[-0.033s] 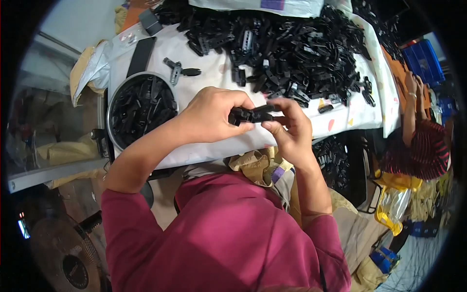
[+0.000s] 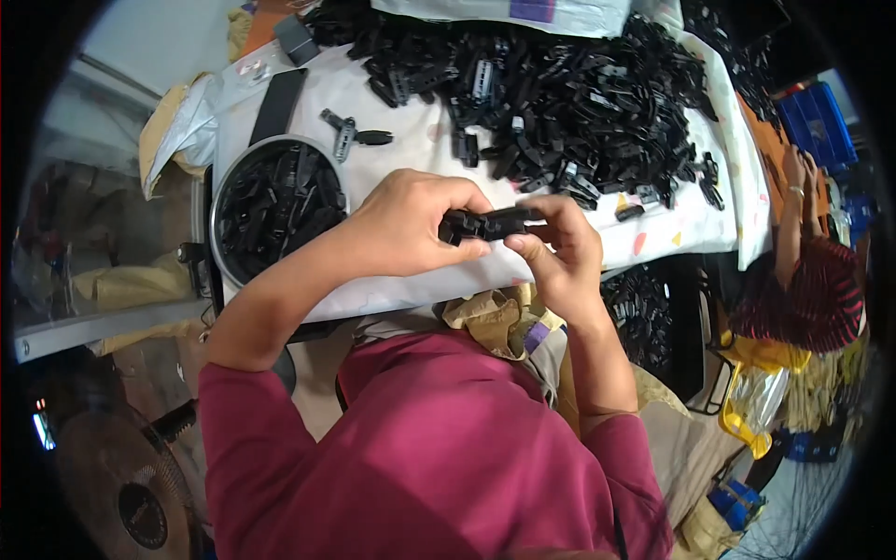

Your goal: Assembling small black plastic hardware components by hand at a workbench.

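Note:
A small, long black plastic part (image 2: 487,224) spans the gap between my two hands, just above the near edge of the table. My left hand (image 2: 411,222) is closed on its left end, thumb below and index finger above. The right end is gripped by my right hand (image 2: 566,250), the thumb pressed near its lower side and the fingers curled behind. Fingers cover both ends, so its exact kind cannot be made out. Left of my left forearm stands a round metal bowl (image 2: 217,219) filled with similar black parts.
A large heap of black plastic parts (image 2: 597,121) covers the far side of the cloth-covered table (image 2: 401,131). Near the bowl lie a few loose pieces (image 2: 345,137) and a dark flat slab (image 2: 278,105). Another person (image 2: 803,280) works at the right. A fan (image 2: 140,513) stands lower left.
The upper right portion of the black part, tilted up before, now lies closer along the rest of it. The whole view has shifted slightly; both hands keep their grip.

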`<state>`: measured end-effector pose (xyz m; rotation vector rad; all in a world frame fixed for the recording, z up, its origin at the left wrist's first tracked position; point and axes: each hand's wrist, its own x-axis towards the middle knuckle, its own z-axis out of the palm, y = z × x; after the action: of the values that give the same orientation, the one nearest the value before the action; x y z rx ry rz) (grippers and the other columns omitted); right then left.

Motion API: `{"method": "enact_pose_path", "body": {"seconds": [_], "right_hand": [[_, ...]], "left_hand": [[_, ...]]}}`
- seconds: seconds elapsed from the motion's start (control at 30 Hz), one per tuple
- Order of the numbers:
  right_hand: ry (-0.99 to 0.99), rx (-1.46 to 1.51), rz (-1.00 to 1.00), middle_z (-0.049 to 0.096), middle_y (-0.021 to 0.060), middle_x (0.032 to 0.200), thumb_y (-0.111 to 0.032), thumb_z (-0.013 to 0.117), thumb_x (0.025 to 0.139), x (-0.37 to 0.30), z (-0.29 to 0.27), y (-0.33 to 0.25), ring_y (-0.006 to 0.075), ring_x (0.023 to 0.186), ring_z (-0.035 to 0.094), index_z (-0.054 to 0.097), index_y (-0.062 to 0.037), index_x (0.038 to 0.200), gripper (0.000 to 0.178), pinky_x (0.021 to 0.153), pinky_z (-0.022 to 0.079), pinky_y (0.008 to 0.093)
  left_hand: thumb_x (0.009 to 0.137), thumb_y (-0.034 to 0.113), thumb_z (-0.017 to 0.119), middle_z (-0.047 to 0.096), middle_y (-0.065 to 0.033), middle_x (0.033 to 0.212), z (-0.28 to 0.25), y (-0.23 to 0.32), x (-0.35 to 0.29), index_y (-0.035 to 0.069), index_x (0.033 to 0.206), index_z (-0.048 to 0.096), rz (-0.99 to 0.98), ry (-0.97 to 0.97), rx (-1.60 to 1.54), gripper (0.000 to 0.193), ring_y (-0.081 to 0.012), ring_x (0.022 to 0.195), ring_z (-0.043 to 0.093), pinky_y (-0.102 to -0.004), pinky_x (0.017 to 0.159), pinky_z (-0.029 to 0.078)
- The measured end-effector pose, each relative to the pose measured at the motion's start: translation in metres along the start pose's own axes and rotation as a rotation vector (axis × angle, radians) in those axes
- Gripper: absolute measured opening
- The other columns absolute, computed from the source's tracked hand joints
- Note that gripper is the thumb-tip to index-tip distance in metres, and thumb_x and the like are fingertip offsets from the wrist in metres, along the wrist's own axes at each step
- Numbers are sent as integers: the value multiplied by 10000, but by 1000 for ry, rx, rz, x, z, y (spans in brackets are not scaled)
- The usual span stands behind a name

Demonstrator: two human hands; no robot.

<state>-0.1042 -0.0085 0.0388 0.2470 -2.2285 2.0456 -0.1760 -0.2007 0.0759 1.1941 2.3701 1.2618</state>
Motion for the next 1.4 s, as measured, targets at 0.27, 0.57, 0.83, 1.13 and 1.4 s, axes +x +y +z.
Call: {"method": "enact_pose_path", "body": {"seconds": [0.27,0.57,0.83,1.13,1.4], "right_hand": [[-215,-108,78,477,99,1230,-115,686,765,9,18,-1,212,1103,492,430,-37,1236,541,821,471,320],[-38,-38,233,571,115,1087,-130,601,856,1,7,15,162,979,553,489,-4,1180,365,784,470,271],[468,-117,271,628,28,839,-104,579,861,10,-40,41,94,762,588,595,-13,995,162,614,467,211],[203,-1115,-93,569,86,892,-78,648,681,12,-62,59,279,873,542,636,-86,972,292,726,456,353],[82,-802,-128,547,56,964,-36,562,782,20,-41,50,193,889,530,559,-37,1023,242,729,480,299]], "left_hand": [[710,168,647,630,-43,854,-51,-10,-88,168,997,617,-380,301,853,288,-248,805,584,-369,700,480],[743,371,651,543,-137,1030,-94,-55,-92,60,1060,575,-468,466,941,451,-316,1033,475,-387,902,366],[611,312,736,621,-148,825,-85,-134,23,34,820,603,-649,-249,897,372,-313,811,600,-392,682,466],[695,132,690,640,-153,909,-75,-90,24,4,961,573,-513,69,552,318,-233,806,624,-320,686,486],[820,37,576,629,-93,971,-1,-5,3,-13,1147,495,-512,355,-726,340,-131,826,613,-244,689,510]]}}
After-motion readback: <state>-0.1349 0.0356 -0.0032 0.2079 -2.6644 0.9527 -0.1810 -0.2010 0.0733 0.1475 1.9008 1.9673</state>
